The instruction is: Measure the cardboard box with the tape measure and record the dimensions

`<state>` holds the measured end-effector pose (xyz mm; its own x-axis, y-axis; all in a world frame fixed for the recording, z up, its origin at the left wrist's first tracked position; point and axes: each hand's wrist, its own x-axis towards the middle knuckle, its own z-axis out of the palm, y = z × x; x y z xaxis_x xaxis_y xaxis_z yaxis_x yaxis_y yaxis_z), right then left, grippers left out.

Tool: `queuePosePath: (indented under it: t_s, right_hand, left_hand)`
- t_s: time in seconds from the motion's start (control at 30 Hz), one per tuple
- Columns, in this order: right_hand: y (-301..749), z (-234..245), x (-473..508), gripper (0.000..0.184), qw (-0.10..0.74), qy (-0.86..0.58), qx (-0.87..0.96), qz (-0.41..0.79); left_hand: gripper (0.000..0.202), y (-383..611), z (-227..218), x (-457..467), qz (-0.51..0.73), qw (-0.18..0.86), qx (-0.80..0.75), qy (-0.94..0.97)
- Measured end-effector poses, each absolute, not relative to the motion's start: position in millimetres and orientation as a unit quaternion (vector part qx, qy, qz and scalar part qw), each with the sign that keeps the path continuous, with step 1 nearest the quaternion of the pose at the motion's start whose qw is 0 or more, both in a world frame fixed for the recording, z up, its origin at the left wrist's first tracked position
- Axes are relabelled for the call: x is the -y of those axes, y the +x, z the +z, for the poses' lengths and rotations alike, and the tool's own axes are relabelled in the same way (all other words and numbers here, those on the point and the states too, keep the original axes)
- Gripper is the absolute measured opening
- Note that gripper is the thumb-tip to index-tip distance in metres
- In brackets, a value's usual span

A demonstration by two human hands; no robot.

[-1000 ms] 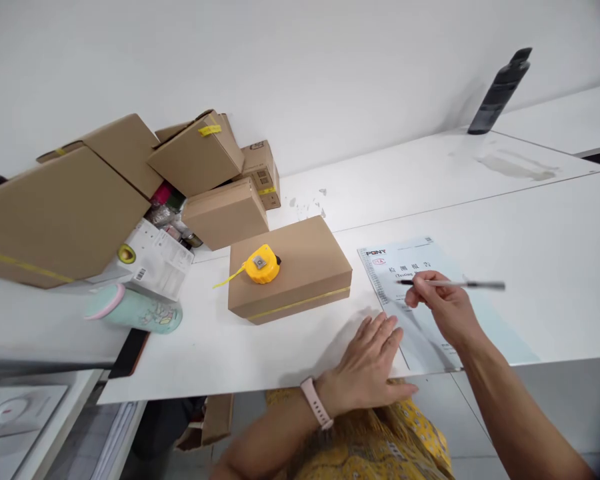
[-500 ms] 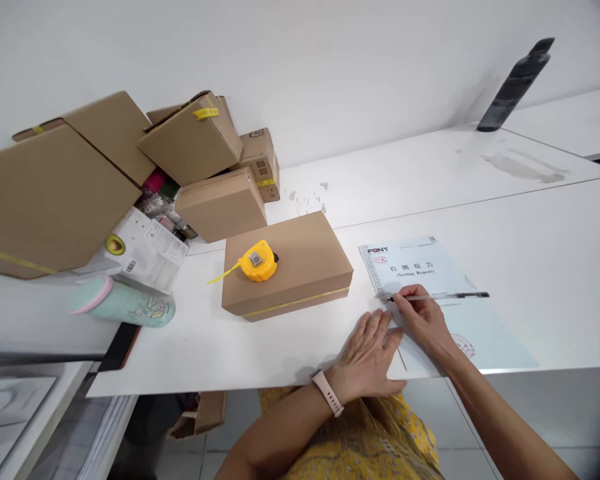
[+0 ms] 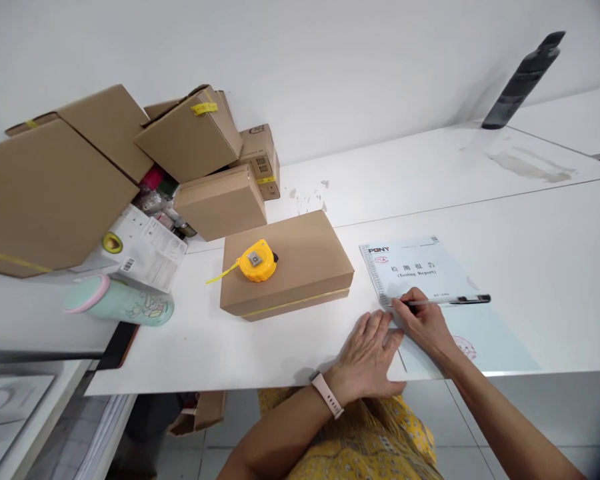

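Note:
A pen (image 3: 460,299) with a dark cap end lies across my right hand (image 3: 425,323), whose fingers are closed around it. That hand rests on a light blue testing report (image 3: 485,333) with a bound left edge, and the pen's writing end is by that edge. My left hand (image 3: 370,350) lies flat on the table with fingers stretched, at the report's lower left, and holds nothing. Left of the hands is a closed cardboard box (image 3: 300,250). On its top sits a yellow tape measure (image 3: 258,261) with a short piece of its strip sticking out.
Several cardboard boxes (image 3: 190,140) are piled at the back left. A mint green bottle (image 3: 125,301) lies in front of a white box (image 3: 145,247). A dark bottle (image 3: 523,83) stands at the back right. The white table's front edge (image 3: 220,388) runs just before me.
The pen has turned slightly in my right hand, and its writing end has shifted a little. My left hand stays where it was. The view has moved slightly.

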<state>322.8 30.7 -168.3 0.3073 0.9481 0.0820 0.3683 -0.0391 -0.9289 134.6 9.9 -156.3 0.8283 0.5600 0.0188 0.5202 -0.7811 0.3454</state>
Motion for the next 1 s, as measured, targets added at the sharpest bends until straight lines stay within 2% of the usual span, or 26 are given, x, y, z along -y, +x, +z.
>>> queuePosePath:
  t_s: [0.2, 0.6, 1.0]
  right_hand:
    - [323, -168, -31, 0.045, 0.453, -0.644, 0.534, 0.307]
    - [326, -176, -30, 0.038, 0.431, -0.647, 0.545, 0.314]
    - [326, -176, -31, 0.038, 0.417, -0.651, 0.561, 0.295]
  left_hand:
    - [0.092, 136, -158, -9, 0.058, 0.173, -0.289, 0.94]
    - [0.093, 136, -156, -9, 0.051, 0.165, -0.286, 0.943]
    - [0.094, 136, -155, -10, 0.055, 0.172, -0.286, 0.941]
